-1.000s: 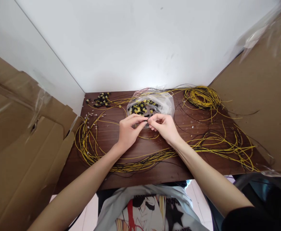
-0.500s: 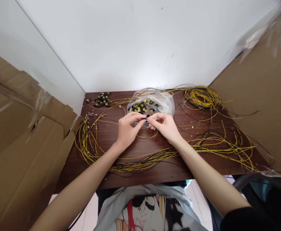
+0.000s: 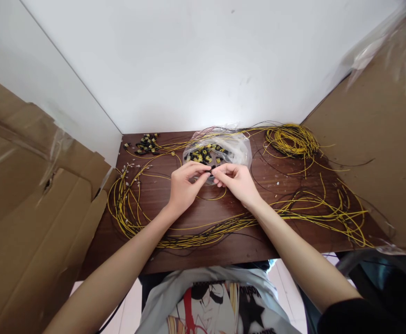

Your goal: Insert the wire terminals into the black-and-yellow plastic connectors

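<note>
My left hand [image 3: 185, 185] is closed in a pinch, with a small black connector piece [image 3: 208, 171] at its fingertips. Facing it, my right hand [image 3: 237, 183] pinches too, and its fingertips almost meet the left ones. A thin yellow wire [image 3: 212, 199] curves below both hands and runs up into the right fingers; its tip is hidden there. Just behind the hands lies a clear plastic bag [image 3: 240, 150] with many black-and-yellow connector pieces [image 3: 203, 154] in it.
On the brown table [image 3: 196, 260], a long bundle of yellow and black wires [image 3: 203, 235] crosses under my forearms. A coiled wire bundle [image 3: 291, 141] lies back right, a pile of connectors [image 3: 147, 144] back left. Cardboard [image 3: 43, 208] stands left, more cardboard [image 3: 390, 139] right, a white wall [image 3: 210, 65] behind.
The hands stay nearly in place; the right fingertips have shifted very slightly to the left, toward the black piece. The whole view has moved a little.
</note>
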A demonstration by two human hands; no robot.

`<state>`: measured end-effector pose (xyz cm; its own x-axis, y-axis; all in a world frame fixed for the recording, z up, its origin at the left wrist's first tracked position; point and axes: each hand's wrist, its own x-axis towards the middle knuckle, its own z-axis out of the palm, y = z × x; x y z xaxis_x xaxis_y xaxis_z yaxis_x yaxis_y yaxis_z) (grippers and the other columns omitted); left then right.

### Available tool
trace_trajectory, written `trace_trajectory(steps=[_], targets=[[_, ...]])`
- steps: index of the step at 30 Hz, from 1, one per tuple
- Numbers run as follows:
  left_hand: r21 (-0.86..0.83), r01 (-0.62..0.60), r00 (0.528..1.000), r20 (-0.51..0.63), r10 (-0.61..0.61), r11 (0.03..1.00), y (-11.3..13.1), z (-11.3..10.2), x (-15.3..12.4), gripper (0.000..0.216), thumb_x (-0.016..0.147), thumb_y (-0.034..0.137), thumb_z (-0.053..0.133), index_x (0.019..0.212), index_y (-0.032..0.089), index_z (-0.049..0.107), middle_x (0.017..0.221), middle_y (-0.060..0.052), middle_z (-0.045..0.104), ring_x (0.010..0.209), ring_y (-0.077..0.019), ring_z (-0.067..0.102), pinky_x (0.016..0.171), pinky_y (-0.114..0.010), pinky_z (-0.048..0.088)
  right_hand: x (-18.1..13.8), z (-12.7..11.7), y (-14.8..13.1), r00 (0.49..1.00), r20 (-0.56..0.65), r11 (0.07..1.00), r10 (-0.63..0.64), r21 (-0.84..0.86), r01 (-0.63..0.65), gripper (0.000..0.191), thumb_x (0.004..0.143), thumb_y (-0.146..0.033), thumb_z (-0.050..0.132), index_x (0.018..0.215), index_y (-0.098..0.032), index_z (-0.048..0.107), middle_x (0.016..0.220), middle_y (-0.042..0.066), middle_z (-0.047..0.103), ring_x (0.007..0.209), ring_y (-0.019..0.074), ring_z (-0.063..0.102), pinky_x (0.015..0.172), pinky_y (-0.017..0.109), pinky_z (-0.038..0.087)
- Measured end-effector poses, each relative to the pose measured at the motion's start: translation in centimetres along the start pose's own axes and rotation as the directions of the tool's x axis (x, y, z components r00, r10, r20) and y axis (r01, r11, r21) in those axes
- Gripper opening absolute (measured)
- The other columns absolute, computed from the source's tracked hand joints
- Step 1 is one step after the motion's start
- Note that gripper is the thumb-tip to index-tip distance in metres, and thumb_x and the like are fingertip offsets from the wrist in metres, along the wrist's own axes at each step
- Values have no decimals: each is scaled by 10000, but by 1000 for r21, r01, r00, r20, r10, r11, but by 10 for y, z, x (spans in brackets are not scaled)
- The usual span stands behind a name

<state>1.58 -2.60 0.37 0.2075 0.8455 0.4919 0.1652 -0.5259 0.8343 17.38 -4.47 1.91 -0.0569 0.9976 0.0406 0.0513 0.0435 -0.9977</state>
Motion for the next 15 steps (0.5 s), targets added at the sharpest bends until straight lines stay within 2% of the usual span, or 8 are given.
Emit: trace_trajectory(steps=[7, 15], targets=[[-24, 24, 999, -43, -25, 999, -2, -1, 2, 148, 756, 181, 649, 891, 176, 711, 861, -48, 660, 767, -131, 625, 710, -253, 540, 1, -2, 2, 1000, -17, 1000, -8, -24, 7, 238, 731, -399, 652, 720, -161, 635, 610, 29, 622, 525, 113, 538, 547, 272, 449], [-39, 37, 999, -7, -37, 999, -1, 2, -1, 132, 758, 192, 652, 872, 166, 712, 868, -59, 663, 748, -131, 632, 691, -251, 540, 0, -1, 1, 1000, -2, 998, -21, -53, 21, 203, 742, -363, 638, 696, -165, 627, 580, 16, 602, 515, 109, 518, 542, 262, 438]])
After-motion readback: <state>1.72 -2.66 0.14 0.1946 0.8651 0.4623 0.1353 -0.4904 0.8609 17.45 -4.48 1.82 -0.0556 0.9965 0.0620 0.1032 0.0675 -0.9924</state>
